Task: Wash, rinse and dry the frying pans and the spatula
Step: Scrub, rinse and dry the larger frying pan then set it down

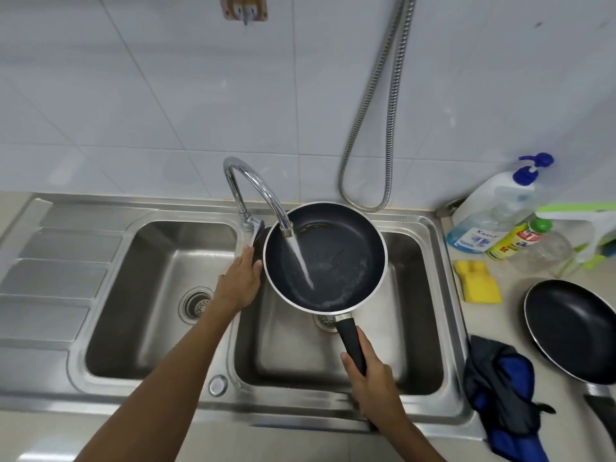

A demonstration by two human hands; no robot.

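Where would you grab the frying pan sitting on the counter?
By its black handle, from the near side. The second frying pan lies flat on the counter with a low sloping rim, and the handle juts toward the person, clear of the blue cloth.

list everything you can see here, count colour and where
sink: 1, steel, two basins, in counter
faucet: 1, chrome, behind the divider, running
frying pan: 1, black, under faucet over right basin
second frying pan: 1, black, counter at right
shower hose: 1, metal, on wall
pump bottle: 1, white and blue, back right
dish liquid bottle: 1, yellow, green cap, beside it
sponge: 1, yellow, counter right of sink
cloth: 1, blue and dark, front right counter
left grip: 1, by pan's left rim
right grip: 1, round pan handle
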